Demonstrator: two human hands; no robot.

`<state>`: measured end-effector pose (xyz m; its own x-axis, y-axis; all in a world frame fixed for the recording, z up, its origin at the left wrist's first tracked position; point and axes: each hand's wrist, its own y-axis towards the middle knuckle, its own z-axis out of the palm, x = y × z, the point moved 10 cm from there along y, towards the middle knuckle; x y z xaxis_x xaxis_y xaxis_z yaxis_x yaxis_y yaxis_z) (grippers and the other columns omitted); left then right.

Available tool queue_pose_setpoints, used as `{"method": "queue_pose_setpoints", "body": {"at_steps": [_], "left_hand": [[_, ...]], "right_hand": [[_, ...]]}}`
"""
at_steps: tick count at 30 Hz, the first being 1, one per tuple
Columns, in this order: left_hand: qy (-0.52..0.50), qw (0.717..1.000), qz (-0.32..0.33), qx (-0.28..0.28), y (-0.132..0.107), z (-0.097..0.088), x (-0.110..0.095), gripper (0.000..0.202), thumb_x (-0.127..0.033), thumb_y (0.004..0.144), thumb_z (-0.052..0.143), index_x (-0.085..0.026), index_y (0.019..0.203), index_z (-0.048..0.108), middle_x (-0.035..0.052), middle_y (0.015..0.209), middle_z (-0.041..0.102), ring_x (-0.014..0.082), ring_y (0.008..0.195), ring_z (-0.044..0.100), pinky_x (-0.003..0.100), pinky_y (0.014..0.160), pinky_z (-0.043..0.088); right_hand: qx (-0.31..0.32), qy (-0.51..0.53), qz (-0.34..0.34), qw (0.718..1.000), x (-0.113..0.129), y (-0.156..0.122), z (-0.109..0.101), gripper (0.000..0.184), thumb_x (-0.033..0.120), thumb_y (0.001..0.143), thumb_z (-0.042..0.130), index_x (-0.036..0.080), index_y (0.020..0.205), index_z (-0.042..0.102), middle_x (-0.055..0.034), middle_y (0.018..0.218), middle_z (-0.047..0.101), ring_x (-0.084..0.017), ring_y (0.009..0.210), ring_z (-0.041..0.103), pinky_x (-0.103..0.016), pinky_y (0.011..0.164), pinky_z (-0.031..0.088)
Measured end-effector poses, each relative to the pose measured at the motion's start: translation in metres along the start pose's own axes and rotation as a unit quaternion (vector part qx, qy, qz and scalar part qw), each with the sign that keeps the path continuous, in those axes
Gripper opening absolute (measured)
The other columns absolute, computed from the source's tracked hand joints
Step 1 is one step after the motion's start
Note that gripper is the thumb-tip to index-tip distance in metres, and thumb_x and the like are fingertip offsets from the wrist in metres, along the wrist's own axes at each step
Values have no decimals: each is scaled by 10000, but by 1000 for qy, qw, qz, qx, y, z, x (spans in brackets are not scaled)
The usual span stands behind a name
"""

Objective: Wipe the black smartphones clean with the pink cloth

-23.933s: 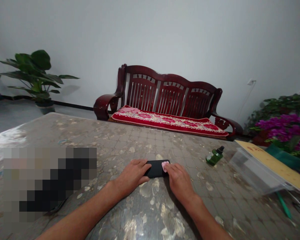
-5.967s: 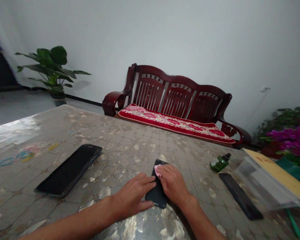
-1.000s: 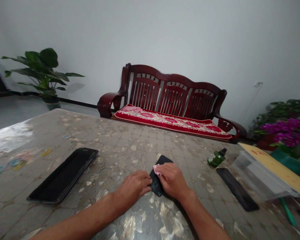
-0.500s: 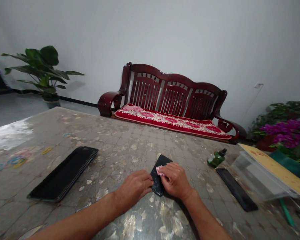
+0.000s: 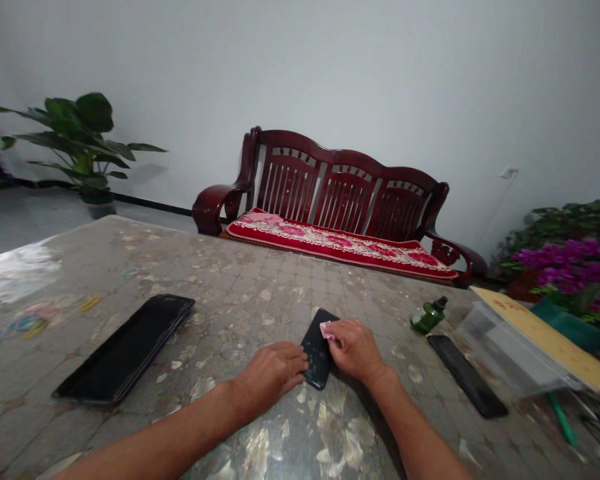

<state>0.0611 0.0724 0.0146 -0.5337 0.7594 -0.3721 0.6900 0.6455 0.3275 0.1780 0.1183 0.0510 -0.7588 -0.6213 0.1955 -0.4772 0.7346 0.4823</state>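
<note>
A black smartphone (image 5: 318, 360) lies flat on the patterned tabletop, with smudges or droplets on its dark face. The fingertips of my left hand (image 5: 273, 370) press against its left edge and hold it. Over its right side is my right hand (image 5: 356, 348), closed in a pinch on a small pink cloth (image 5: 326, 329) that touches the phone's upper part. A larger black tablet (image 5: 127, 350) lies farther left, apart from both hands. To the right, a second black phone (image 5: 467, 377) lies near a green spray bottle (image 5: 429, 316).
A clear plastic box (image 5: 505, 347) with a yellow board (image 5: 555, 337) on top stands at the right, beside a green-handled tool (image 5: 563, 420). Coloured rubber bands (image 5: 33, 325) lie far left. Beyond the table (image 5: 220, 280) stands a wooden bench (image 5: 340, 190).
My right hand has shifted slightly toward the phone's far right edge with the pink cloth. My left hand stays at the phone's left edge. The view has turned a little to the right.
</note>
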Motion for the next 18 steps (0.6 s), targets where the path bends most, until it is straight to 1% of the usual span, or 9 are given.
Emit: {"method": "queue_pose_setpoints", "body": {"at_steps": [3, 8, 11, 14, 16, 18], "left_hand": [[-3, 1000, 1, 1, -1, 1, 1, 125, -210, 958, 598, -217, 1012, 711, 53, 1085, 749, 219, 1041, 688, 330, 949, 531], [-10, 1000, 4, -3, -1, 1, 1, 148, -183, 937, 630, -212, 1060, 709, 52, 1133, 749, 231, 1101, 677, 361, 995, 523], [-9, 1000, -2, -3, -2, 0, 1, 171, -168, 919, 655, -208, 1076, 710, 57, 1143, 749, 232, 1112, 675, 364, 1009, 517], [-13, 1000, -9, 1, -2, 0, 2, 190, -162, 909, 665, -215, 1086, 710, 47, 1152, 748, 232, 1116, 676, 366, 1012, 519], [-17, 1000, -13, 1, -3, 0, 3, 197, -161, 915, 655, -222, 1095, 709, 42, 1159, 747, 229, 1125, 674, 367, 1018, 517], [-14, 1000, -16, 1, -3, 1, 5, 202, -158, 919, 647, -219, 1102, 708, 48, 1165, 745, 231, 1132, 673, 366, 1017, 519]], "right_hand": [[-3, 1, 0, 1000, 0, -1, 1, 235, 129, 817, 593, 246, 944, 753, -40, 952, 778, -196, 839, 704, -317, 823, 505], [-34, 23, 1, 999, 6, -13, -5, 281, 118, 874, 557, 241, 1063, 724, -56, 1043, 767, -210, 934, 698, -352, 871, 509], [-28, 67, -42, 996, 24, -23, -11, 275, 115, 897, 538, 245, 1070, 707, -53, 1049, 764, -195, 958, 694, -347, 888, 508], [-2, 76, -87, 993, 39, -30, -13, 300, 109, 893, 520, 245, 1101, 687, -60, 1064, 755, -203, 975, 681, -388, 967, 477], [1, 60, -84, 995, 37, -29, -14, 304, 111, 896, 509, 243, 1111, 680, -68, 1053, 751, -216, 986, 670, -407, 985, 465], [-12, 36, -55, 998, 25, -25, -15, 280, 119, 908, 507, 237, 1089, 685, -75, 1022, 750, -228, 981, 665, -407, 965, 472]]}}
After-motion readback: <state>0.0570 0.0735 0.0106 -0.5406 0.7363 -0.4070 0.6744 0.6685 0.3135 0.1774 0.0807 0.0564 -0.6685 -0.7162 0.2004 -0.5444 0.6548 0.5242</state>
